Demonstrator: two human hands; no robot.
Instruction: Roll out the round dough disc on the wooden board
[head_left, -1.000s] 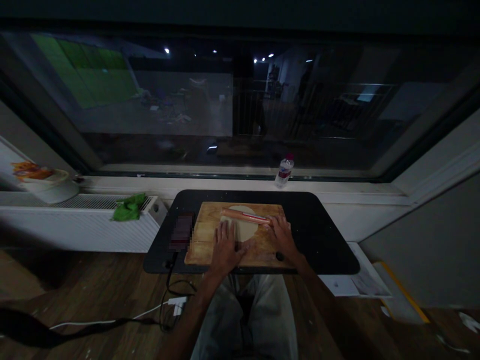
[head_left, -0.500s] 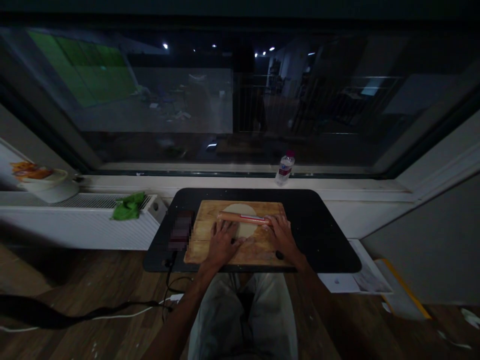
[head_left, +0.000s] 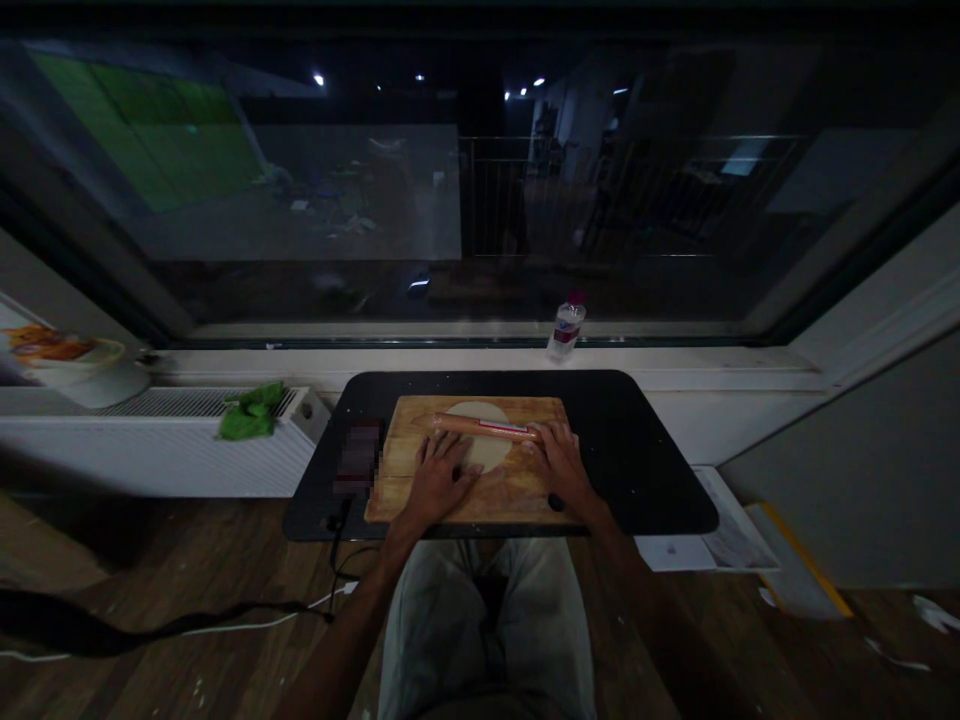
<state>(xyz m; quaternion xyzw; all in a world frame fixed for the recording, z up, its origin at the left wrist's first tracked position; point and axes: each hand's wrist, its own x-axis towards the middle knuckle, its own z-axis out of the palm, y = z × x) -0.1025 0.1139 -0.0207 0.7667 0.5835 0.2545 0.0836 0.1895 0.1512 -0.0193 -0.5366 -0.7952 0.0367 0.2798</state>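
Note:
A wooden board (head_left: 406,428) lies on a small black table (head_left: 630,460). On the board is a flat round of pale dough (head_left: 480,452) with a wooden rolling pin (head_left: 484,427) lying across it. My left hand (head_left: 435,478) rests flat on the board beside the dough, fingers stretched towards the pin's left end. My right hand (head_left: 559,465) lies with its fingers on the pin's right end.
A water bottle (head_left: 565,329) stands on the window sill behind the table. A green cloth (head_left: 246,415) lies on the radiator at left, with a bowl (head_left: 79,362) further left. A dark object (head_left: 358,458) sits left of the board. Cables (head_left: 247,618) run over the wooden floor.
The view has shifted slightly. Both hands and the rolling pin keep much the same place on the board; the left hand has slid a little towards the pin.

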